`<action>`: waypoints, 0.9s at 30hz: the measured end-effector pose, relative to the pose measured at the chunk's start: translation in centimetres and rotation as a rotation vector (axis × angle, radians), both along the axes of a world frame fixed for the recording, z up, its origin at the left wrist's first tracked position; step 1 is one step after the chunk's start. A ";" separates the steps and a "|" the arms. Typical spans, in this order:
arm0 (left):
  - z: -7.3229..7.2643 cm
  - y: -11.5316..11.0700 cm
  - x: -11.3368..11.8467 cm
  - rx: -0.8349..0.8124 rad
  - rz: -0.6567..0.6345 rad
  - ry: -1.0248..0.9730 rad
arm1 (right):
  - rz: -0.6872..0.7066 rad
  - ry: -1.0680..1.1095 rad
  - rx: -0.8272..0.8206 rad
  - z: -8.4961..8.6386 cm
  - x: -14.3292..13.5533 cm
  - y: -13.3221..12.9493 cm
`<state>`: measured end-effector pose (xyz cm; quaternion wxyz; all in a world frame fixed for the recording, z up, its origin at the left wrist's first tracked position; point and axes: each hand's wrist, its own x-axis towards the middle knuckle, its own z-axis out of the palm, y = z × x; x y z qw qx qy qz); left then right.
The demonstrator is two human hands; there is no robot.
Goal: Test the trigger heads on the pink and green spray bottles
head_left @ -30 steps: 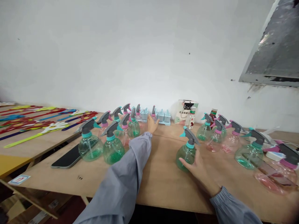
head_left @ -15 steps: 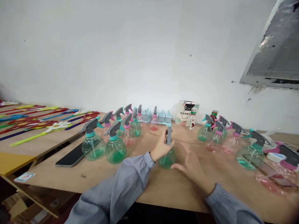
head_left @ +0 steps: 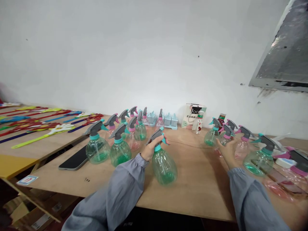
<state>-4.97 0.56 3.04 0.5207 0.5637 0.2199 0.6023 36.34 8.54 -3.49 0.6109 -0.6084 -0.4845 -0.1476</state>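
In the middle, my left hand (head_left: 154,146) is wrapped around the grey spray head of a green spray bottle (head_left: 164,166) with a turquoise collar and trigger. The bottle leans, its top toward the left, with green liquid in the bottom. My right hand (head_left: 228,150) is at the right-hand group, thumb and fingers apart, in front of a pink spray bottle (head_left: 226,136) and partly covering it. Whether the fingers touch that bottle I cannot tell. Beside it stand a green spray bottle (head_left: 211,137) and another pink spray bottle (head_left: 242,148).
Several green and pink spray bottles (head_left: 120,150) stand at the left near a phone (head_left: 73,158). Light blue moulds (head_left: 171,121), a printed card box (head_left: 190,117) and a small bottle (head_left: 199,120) line the wall. Colourful long-handled toys (head_left: 45,136) cover the left table.
My left hand has moved left with the green spray bottle, which now tilts. My right hand has left that bottle's side and moved right to the pink spray bottle.
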 end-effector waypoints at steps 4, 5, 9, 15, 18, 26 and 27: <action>0.2 -0.2 -0.4 -0.011 -0.030 0.062 | -0.034 0.009 -0.082 -0.8 -1.4 -0.6; 0.2 -0.2 -0.4 -0.022 -0.009 0.071 | -0.028 -0.011 -0.081 -0.9 -2.0 -1.0; 0.3 -0.4 -0.4 -0.040 -0.005 0.108 | 0.041 -0.073 -0.071 -1.6 -4.3 -2.3; 0.7 -0.6 -0.6 -0.045 0.114 0.013 | 0.202 -0.047 -0.084 -2.0 -7.5 -4.3; 1.0 -0.7 -0.8 -0.005 0.069 0.024 | 0.278 -0.029 -0.091 -2.2 -8.9 -5.6; 0.9 -0.6 -0.9 -0.038 0.064 -0.025 | 0.381 0.037 -0.134 -2.6 -10.3 -7.2; 0.8 -0.5 -0.9 -0.025 0.039 -0.006 | 0.388 0.040 -0.142 -2.6 -10.2 -7.1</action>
